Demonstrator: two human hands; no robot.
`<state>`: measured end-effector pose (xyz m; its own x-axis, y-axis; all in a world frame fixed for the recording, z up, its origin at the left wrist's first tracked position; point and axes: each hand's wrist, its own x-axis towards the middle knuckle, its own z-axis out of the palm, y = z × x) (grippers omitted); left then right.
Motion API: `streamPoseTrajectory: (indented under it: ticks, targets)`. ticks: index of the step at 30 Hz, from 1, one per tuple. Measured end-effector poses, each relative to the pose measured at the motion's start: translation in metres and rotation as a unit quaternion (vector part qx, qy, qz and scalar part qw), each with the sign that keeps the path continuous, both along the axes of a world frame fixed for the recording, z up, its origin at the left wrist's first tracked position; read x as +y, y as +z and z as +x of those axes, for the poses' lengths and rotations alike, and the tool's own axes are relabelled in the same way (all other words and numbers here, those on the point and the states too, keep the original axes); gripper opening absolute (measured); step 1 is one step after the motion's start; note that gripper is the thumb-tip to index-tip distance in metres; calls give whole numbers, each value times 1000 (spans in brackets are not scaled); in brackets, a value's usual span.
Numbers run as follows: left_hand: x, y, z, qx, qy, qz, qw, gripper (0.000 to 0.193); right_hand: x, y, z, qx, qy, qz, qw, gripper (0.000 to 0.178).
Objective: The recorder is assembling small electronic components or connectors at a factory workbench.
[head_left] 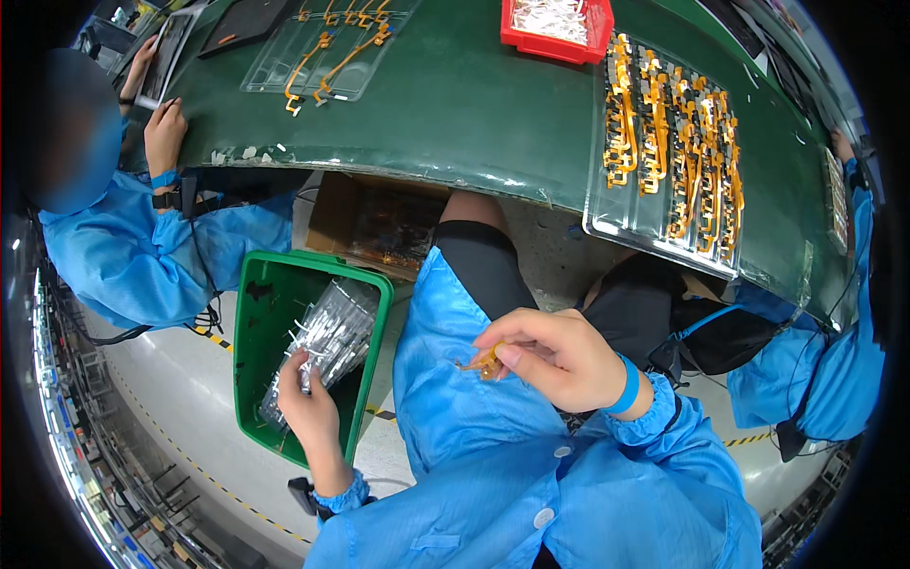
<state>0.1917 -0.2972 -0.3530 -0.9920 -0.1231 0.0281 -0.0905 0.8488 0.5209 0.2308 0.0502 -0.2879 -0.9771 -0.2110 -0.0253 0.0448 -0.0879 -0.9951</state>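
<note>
My right hand (566, 365) is closed in a pinch above my lap, holding a small amber flex cable (487, 364) between thumb and fingers. Over the green bin (379, 353) on my left is my left hand (308, 403), its thumb and fingers apart and nothing visible between them. Its fingertips are beside a stack of clear plastic trays (339, 322) that leans in the bin, with thin white strips lying on it. Whether the fingertips touch the stack I cannot tell.
On the green table (455, 104) ahead, a clear tray (595, 213) with rows of flex cables overhangs the front edge. A red box (555, 47) holds white strips. More flex cables (336, 71) lie at the far left. Under the table stands a cardboard box (332, 213). Co-workers sit on both sides.
</note>
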Motion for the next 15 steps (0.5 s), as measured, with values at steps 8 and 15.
streamPoseTrajectory:
  ticks: [8,15]
  targets:
    - [81,26,18,-30,-256,339,905,50,-1,-3,1,-78,21,-128,989,16]
    - [113,22,17,-274,-221,579,736,15,14,-2,14,-106,30,-118,987,12]
